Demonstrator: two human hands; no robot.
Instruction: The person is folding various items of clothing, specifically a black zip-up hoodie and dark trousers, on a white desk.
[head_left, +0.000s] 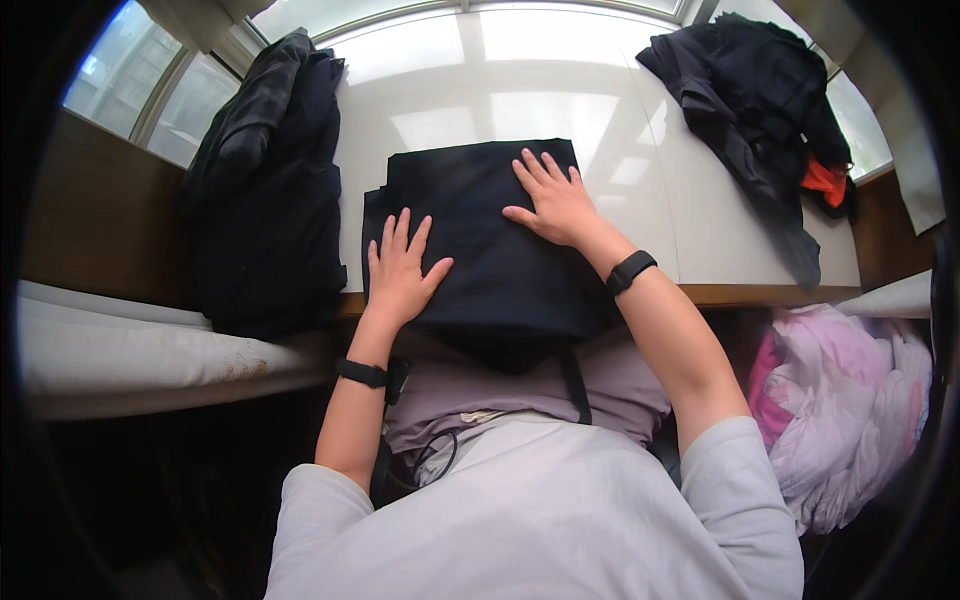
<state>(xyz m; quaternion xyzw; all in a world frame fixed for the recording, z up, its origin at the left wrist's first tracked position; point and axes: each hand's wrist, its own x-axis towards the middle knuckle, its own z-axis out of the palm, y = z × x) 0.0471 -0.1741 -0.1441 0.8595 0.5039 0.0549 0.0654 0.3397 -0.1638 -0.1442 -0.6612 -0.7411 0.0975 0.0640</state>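
Note:
A folded dark garment (480, 225) lies flat on the white tabletop before me, its near part hanging past the edge. My left hand (401, 274) rests palm down on its left side, fingers spread. Farther up on the right side of the cloth lies my right hand (553, 196), also flat with fingers apart. Neither hand grips the fabric. Each wrist wears a black band. What is under the palms is hidden.
Dark clothes (262, 202) are stacked at the left of the white tabletop (615, 142). Another dark heap (757, 97), with an orange-red patch, lies at the right. Pink and white fabric (840, 405) is bundled at lower right, below the table's wooden edge (757, 295). Windows surround the table's far side.

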